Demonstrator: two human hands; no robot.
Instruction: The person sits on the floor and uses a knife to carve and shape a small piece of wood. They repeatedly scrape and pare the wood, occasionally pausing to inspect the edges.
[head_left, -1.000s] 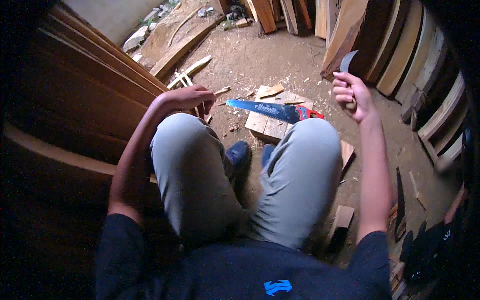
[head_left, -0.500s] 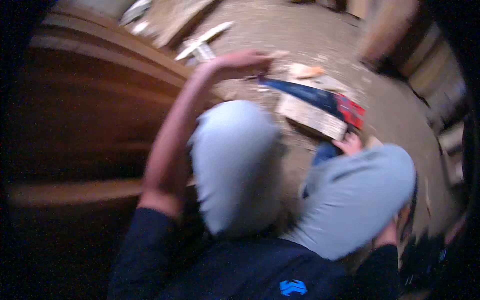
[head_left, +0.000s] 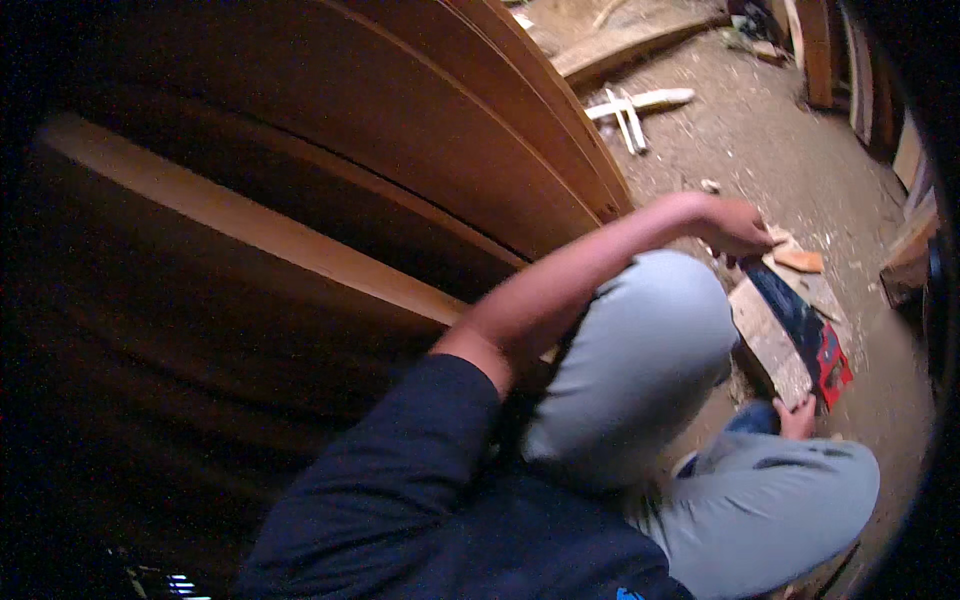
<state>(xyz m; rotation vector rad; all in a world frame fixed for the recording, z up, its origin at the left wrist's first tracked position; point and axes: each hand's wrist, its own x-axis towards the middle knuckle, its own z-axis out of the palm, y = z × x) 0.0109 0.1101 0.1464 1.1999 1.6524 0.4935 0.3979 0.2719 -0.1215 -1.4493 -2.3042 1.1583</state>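
Observation:
My left hand (head_left: 740,228) reaches over my raised knee, its fingers curled down at the narrow tip of a handsaw. Whether they grip the tip or a sliver of wood there is hidden. The dark saw blade (head_left: 785,305) lies along a pale wooden block (head_left: 770,340), widening toward its red end (head_left: 835,368). Low at the block's near end is my right hand (head_left: 797,417), its fingers closed against that end beside the saw's red part. My right forearm is mostly hidden by my bent leg.
An orange-brown wood chip (head_left: 798,261) and pale offcuts lie beyond the saw. Crossed pale sticks (head_left: 635,108) rest on the dirt floor (head_left: 720,140), with a thick plank (head_left: 640,50) behind. Large brown boards (head_left: 400,130) stand on the left, and timber (head_left: 910,250) stands at right.
My view has swung left, so the saw, block and both hands now appear farther right and lower. Both hands keep about the same places at the saw and block.

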